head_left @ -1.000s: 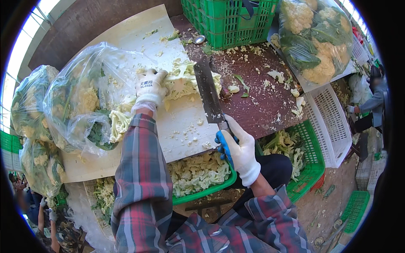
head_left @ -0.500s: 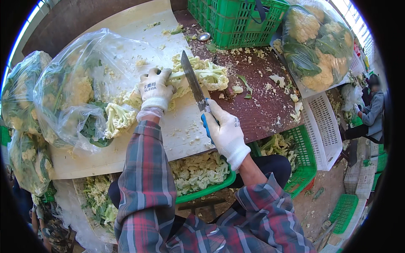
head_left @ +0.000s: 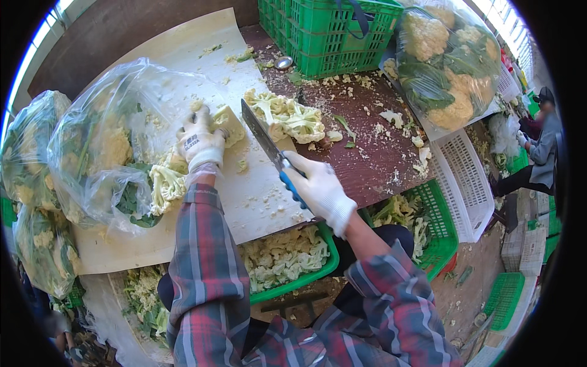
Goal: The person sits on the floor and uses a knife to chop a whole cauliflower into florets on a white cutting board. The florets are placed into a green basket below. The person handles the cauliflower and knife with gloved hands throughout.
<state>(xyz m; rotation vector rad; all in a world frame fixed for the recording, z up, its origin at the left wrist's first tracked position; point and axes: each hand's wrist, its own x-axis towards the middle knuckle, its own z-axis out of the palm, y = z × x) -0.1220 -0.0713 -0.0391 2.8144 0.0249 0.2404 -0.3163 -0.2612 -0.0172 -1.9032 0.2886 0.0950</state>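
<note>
Dark red-brown table (head_left: 367, 165) spans the view, its left part covered by a pale sheet (head_left: 269, 205). A large clear plastic bag (head_left: 92, 131) of cauliflower lies open on the sheet, and another bag (head_left: 449, 70) of cauliflower heads stands at the upper right. Beside that second bag, a green plastic crate (head_left: 333, 46) sits at the table's far side. At the near edge, below table level, are a green basket (head_left: 444, 223) of leafy trimmings and a green tub (head_left: 332, 262) of florets.

Both hands wear white knitted gloves. The right hand (head_left: 318, 186) is closed around the blue-and-black handle of a long knife (head_left: 260, 127), whose blade slants up and to the left. The left hand (head_left: 202, 144), fingers slightly spread, lies against a cut cauliflower piece (head_left: 231, 128) on the sheet; whether it grips it cannot be told. Just right of the blade lies a cauliflower chunk (head_left: 299, 119). Small pale crumbs (head_left: 269, 183) dot the sheet.
</note>
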